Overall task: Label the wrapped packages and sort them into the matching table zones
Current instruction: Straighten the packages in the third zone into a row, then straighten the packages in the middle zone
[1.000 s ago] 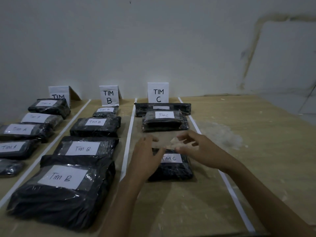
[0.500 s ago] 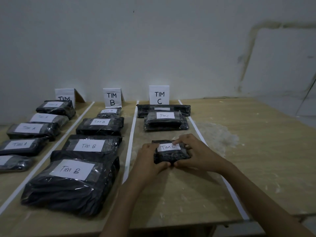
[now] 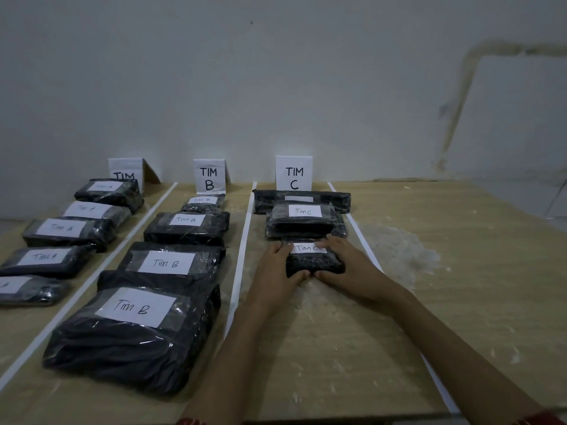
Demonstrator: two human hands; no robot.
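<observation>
Both hands on the small Tim C package [image 3: 314, 262], centre of frame, in the lane under the TIM C sign [image 3: 294, 173]. Left hand [image 3: 274, 271] grips its left end, right hand [image 3: 351, 268] grips its right end. Fingers [image 3: 279, 248] curl over the far top edge either side of the white label [image 3: 306, 248]; thumbs [image 3: 302, 273] press the near edge, nearly meeting. Right fingers cover the end of the label text. Package is low on the counter [image 3: 475, 286]; can't tell if it's resting or slightly lifted. Its far edge is just beside, maybe touching, the Tim C stack [image 3: 303, 223]: a labelled package on top of a wider one. Behind the stack a long flat package [image 3: 334, 198] lies across the lane in front of the sign, its label mostly hidden.

Lanes are split by white tape strips [image 3: 242, 246] running from the near edge to the wall. Middle lane: TIM B sign [image 3: 209, 177] and four Tim B packages [image 3: 187, 228] in a row, smallest at the back, biggest at lower left of frame. Left lane: third sign [image 3: 125, 168] reads TIM, its letter hidden by a package; five Tim A packages [image 3: 67, 231] run along the left edge, the nearest cut off by the frame. Right of the C lane: a patch of crumpled clear film [image 3: 399, 250] on the counter. Light is dim; writing on the far A labels isn't readable.
</observation>
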